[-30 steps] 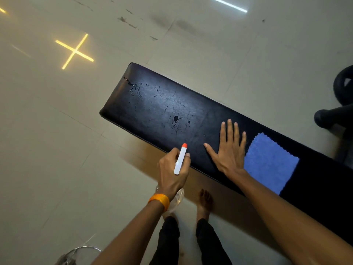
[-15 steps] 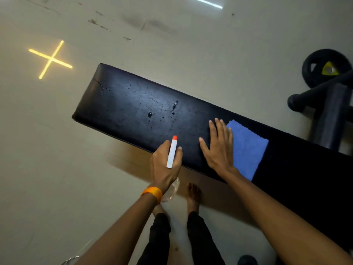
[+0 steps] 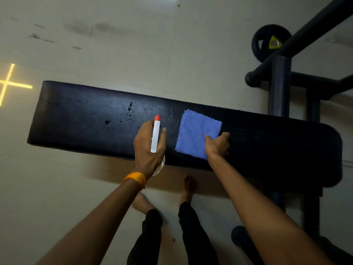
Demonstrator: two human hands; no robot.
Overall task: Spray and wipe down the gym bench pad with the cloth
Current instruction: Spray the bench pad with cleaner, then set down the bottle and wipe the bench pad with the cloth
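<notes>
A long black bench pad point(image 3: 80, 119) lies across the view, with water drops near its middle. A blue cloth point(image 3: 194, 131) lies flat on the pad. My right hand point(image 3: 217, 145) rests on the cloth's near right corner, fingers curled and pinching its edge. My left hand point(image 3: 148, 148) holds a spray bottle point(image 3: 155, 134) with a white head and orange nozzle, just left of the cloth over the pad's near edge. The bottle's clear body is mostly hidden under the hand.
A dark metal rack frame point(image 3: 279, 87) stands at the pad's right end, with a black weight plate point(image 3: 267, 42) on the floor behind it. My bare feet point(image 3: 188, 188) stand on the pale tiled floor point(image 3: 57, 188) below the pad.
My right hand left the bare pad beside the cloth and came onto the cloth's near right corner, fingers curling. The view swung right, so the rack shows more.
</notes>
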